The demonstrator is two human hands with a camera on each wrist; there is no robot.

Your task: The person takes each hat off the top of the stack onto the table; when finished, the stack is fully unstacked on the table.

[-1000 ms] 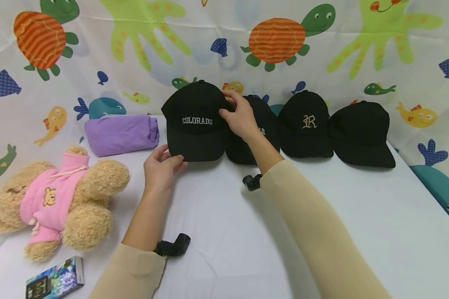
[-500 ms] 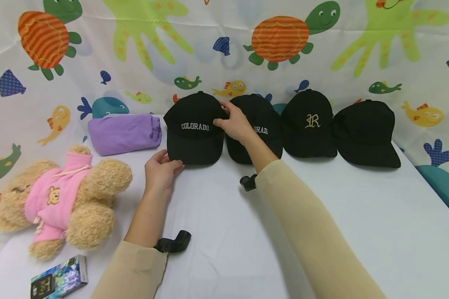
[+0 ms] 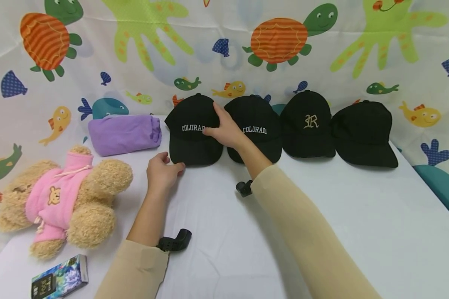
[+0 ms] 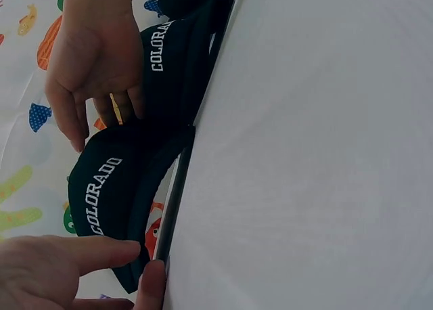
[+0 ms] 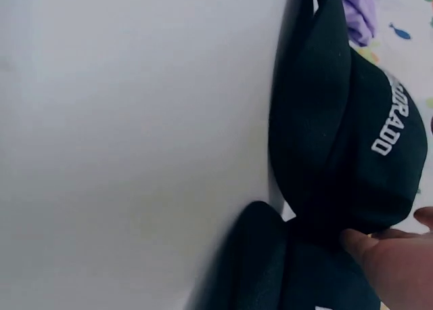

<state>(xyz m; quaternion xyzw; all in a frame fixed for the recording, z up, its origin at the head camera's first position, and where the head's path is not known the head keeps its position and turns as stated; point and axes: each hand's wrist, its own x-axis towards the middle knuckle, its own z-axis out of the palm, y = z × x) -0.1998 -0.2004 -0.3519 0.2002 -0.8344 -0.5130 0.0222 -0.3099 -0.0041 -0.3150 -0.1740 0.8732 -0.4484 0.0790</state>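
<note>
A black cap with white COLORADO lettering (image 3: 194, 147) sits upright at the back of the white table. My left hand (image 3: 161, 172) is at the left front corner of its brim, thumb and forefinger apart. In the left wrist view, the left forefinger (image 4: 101, 254) lies over that end of the cap. My right hand (image 3: 227, 129) is at the cap's right side, fingers fairly straight and thumb overlapping the last letters. Seen from the right wrist, a fingertip (image 5: 355, 241) is right at the cap's edge. Beside it stands a second COLORADO cap (image 3: 256, 143), partly behind the right hand.
Further right in the row are a black cap with a gold R (image 3: 307, 143) and a plain black cap (image 3: 363, 124). To the left lie a folded purple cloth (image 3: 123, 135), a teddy bear in a pink hoodie (image 3: 60, 195) and a small colourful box (image 3: 65, 276).
The left COLORADO cap has come down onto the table beside the second one. My left hand has drawn slightly back from the brim; the right hand has slid lower and left, its fingers loosening.
</note>
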